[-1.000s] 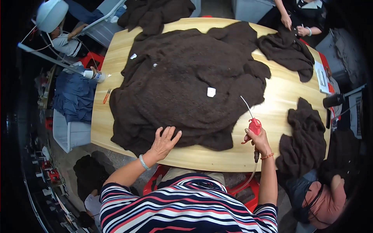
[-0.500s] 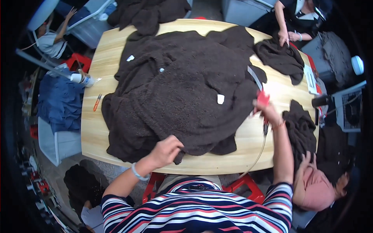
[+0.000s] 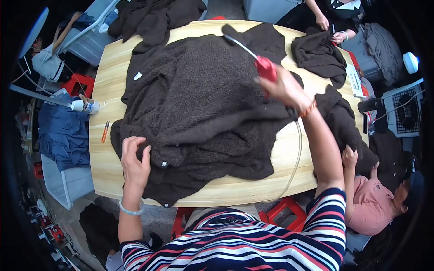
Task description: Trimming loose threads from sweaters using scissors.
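A dark brown fuzzy garment point(image 3: 203, 77) lies spread and folded across the wooden table in front of me. My left hand point(image 3: 135, 161) is at its near left part, fingers curled over the cloth and thumb close to them, gripping it. A small pale round spot point(image 3: 164, 164) shows on the cloth just right of that hand. My right hand point(image 3: 289, 88) grips the red handle of a hand tool point(image 3: 266, 70) above the garment's right side. The tool's long, slim metal tip points to the far left, and a thin hose or cord trails from my hand; its exact kind is unclear.
Orange thread snips point(image 3: 105, 131) and a white bottle point(image 3: 86, 106) are at the table's left. Another brown garment point(image 3: 318, 56) is under a co-worker's hands at the far right. A person in pink point(image 3: 370, 203) handles brown cloth at the right. Blue cloth point(image 3: 63, 131) fills a bin at left.
My left hand has moved left with the garment's near edge, which is now folded differently. My right hand has swung the red tool up and left over the cloth.
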Available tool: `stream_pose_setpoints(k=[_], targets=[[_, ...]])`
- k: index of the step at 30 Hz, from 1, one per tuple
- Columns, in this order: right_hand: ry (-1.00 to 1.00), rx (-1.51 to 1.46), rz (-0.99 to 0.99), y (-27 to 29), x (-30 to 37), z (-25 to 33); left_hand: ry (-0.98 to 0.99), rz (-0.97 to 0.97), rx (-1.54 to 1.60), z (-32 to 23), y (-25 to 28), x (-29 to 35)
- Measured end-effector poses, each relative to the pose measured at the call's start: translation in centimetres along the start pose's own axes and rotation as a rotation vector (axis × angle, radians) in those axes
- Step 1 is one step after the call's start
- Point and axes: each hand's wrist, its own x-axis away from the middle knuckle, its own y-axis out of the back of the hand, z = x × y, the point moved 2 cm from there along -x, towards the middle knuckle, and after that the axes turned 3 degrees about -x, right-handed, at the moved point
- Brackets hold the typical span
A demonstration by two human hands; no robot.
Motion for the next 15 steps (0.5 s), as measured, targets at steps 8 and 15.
stream_pose_setpoints(k=[8,15], targets=[[-0.243,-0.021,-0.11,-1.7,9.9,-4.7,-0.824,0.216,-0.424,-12.0,-11.4,-1.8],[-0.146,0.162,0.158,-0.8,16.5,-1.9,-0.03,0.489,0.576,-7.0,-13.6,-8.9]])
